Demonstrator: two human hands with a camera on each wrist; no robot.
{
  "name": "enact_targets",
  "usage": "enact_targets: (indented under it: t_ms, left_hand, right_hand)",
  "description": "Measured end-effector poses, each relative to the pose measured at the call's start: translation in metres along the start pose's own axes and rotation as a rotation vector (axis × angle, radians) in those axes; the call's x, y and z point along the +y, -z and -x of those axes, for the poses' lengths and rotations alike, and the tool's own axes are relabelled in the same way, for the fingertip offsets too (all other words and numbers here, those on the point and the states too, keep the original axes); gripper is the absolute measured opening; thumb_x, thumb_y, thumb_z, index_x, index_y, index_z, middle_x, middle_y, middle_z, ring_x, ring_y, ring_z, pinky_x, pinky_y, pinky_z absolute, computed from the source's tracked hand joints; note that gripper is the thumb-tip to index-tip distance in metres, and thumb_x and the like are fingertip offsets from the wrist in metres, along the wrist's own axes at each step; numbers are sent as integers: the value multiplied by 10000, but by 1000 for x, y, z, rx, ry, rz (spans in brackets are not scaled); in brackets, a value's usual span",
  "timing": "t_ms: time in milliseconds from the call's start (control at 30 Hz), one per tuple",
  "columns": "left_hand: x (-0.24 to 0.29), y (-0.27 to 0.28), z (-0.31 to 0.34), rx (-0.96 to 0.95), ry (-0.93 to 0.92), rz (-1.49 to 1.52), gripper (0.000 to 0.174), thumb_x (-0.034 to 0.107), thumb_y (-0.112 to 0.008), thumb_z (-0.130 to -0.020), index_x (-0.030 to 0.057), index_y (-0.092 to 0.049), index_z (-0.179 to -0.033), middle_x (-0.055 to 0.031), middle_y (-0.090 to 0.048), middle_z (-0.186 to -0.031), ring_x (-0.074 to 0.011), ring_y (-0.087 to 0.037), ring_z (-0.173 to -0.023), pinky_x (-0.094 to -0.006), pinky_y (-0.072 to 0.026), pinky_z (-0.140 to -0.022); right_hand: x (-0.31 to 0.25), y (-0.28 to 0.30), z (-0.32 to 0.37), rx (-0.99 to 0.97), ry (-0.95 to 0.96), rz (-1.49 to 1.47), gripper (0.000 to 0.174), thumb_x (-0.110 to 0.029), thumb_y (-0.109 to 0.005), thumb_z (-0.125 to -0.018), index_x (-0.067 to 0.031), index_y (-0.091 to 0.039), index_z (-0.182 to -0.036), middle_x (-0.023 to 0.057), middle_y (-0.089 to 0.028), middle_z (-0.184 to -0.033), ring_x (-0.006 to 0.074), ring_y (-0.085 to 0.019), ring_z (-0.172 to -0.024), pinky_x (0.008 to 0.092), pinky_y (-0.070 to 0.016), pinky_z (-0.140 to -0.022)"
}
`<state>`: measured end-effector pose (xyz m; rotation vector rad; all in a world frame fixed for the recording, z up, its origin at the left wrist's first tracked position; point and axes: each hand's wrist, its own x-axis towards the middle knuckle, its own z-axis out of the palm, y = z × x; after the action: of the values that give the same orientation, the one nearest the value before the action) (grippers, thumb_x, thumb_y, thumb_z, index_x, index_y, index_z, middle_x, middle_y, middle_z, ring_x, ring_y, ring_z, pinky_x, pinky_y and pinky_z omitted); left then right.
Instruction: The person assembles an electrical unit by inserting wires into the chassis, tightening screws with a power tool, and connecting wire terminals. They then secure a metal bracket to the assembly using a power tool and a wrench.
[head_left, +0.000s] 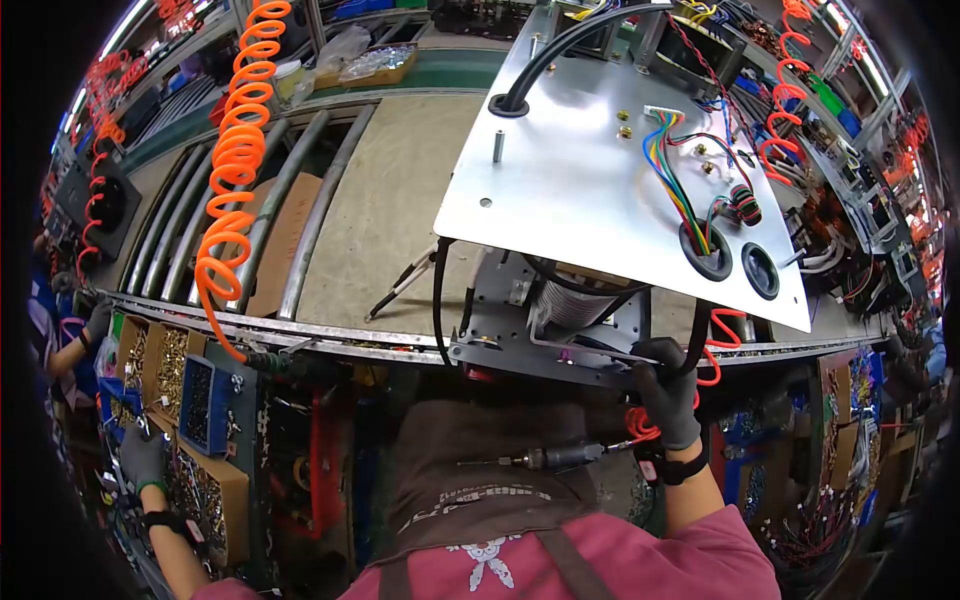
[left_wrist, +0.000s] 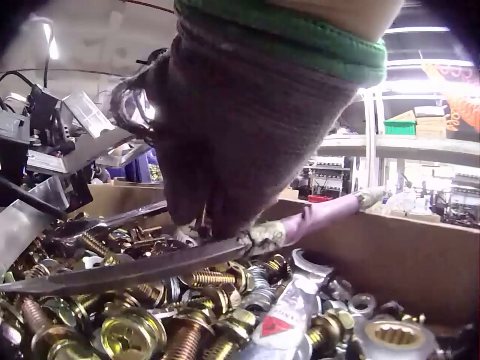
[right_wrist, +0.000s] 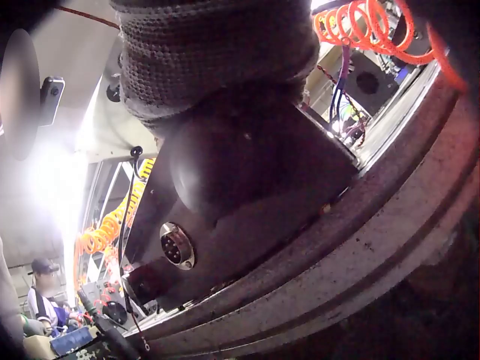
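"Where are the hands?"
"Gloved in grey, the left hand (head_left: 143,458) dips its fingertips among brass-toned bolts (left_wrist: 180,334) in a cardboard bin (left_wrist: 405,255). Whether it pinches one, I cannot tell. A pink-handled tool (left_wrist: 172,261) with a long dark shank lies across the bolts, just beside the fingers."
"And the right hand (head_left: 668,400)?"
"At the near right edge of an electrical chassis (head_left: 490,325), beside a dark panel fitted with a round pin connector (right_wrist: 177,246). Its fingertips are hidden, so its hold is unclear."
"What stands above?"
"A tilted silver metal plate (head_left: 580,190), threaded with a thick black cable (head_left: 555,55) and multicoloured wires (head_left: 665,175) through a black grommet (head_left: 706,250). The chassis sits below it, at the worktop's (head_left: 390,190) near edge."
"Nearer the wearer?"
"A power screwdriver (head_left: 555,459) lies level before a brown apron (head_left: 440,440), near a red coiled hose (head_left: 642,424)."
"Farther out?"
"An orange coiled hose (head_left: 240,150) hangs before conveyor rollers (head_left: 192,235); a blue tray (head_left: 203,405) of dark fasteners sits near the left hand."
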<state>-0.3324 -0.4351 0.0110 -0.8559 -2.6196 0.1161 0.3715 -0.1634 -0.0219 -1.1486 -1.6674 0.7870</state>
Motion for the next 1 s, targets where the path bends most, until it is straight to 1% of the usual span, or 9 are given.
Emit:
enact_targets:
  t_ms: [167,200,333,400,467,567,700,900,1000]
  left_hand:
    - [1,48,1,156,77,240,196,195,-599,-792,53,-547,-915,-155,-599,-774,-334,-586,-694,-409,-467,-686]
    - [-8,48,-2,200,9,439,189,138,-574,-818,55,-536,-983,-78,-561,-738,-205,-545,-615,-339,-454,-602]
    - [120,157,56,95,30,1182,239,56,-550,-823,62,-528,-1061,-10,-553,-763,-106,-550,-614,-249,-438,-550]
    - [178,184,86,-63,-186,1308,310,-7,-546,-802,65,-520,-1102,5,-557,-805,-64,-552,-621,-176,-418,-542]
    - [250,205,120,-320,-245,1434,380,-64,-616,-717,60,-549,-1069,-4,-569,-826,-70,-576,-698,-207,-470,-593]
    - [342,189,127,-596,-703,1512,251,-26,-682,-771,15,-620,-1010,-32,-643,-900,-107,-614,-810,-235,-496,-706]
    - [435,163,130,-827,-846,1580,214,12,-657,-809,-19,-642,-1020,-50,-661,-868,-105,-624,-747,-253,-508,-701]
    - [454,171,142,-927,-734,1540,209,19,-627,-823,-38,-646,-1023,-55,-648,-844,-112,-628,-723,-251,-522,-658]
    - [452,171,139,-1055,-495,1714,210,29,-642,-809,-44,-649,-1006,-78,-655,-851,-132,-640,-701,-266,-542,-627]
  right_hand:
    - [15,2,1,42,71,74,255,-17,-670,-751,32,-607,-993,100,-605,-828,187,-596,-739,315,-470,-656]
    - [16,3,0,39,93,57,252,-25,-658,-758,35,-607,-997,106,-604,-830,195,-596,-734,317,-470,-657]
    - [10,3,0,19,46,0,248,-49,-631,-771,40,-612,-1002,114,-597,-831,213,-593,-721,323,-469,-657]
    - [9,3,0,9,-2,-35,248,-46,-631,-770,38,-614,-1002,112,-594,-828,212,-592,-718,322,-469,-655]
    - [10,3,2,13,-42,-73,241,-28,-631,-765,31,-618,-998,98,-591,-812,193,-590,-719,310,-469,-652]
    - [4,2,2,6,-93,-99,232,-20,-641,-756,30,-614,-980,94,-578,-815,187,-589,-728,305,-467,-653]
    - [4,-2,1,63,-99,-195,229,-28,-655,-749,25,-611,-968,94,-565,-829,194,-579,-730,309,-455,-650]
    - [7,-1,0,27,-77,-107,203,-31,-657,-744,0,-613,-940,90,-548,-822,194,-557,-715,310,-437,-641]
    - [6,-1,0,16,-137,-176,197,-33,-655,-742,-6,-615,-933,91,-549,-812,200,-558,-709,310,-438,-640]
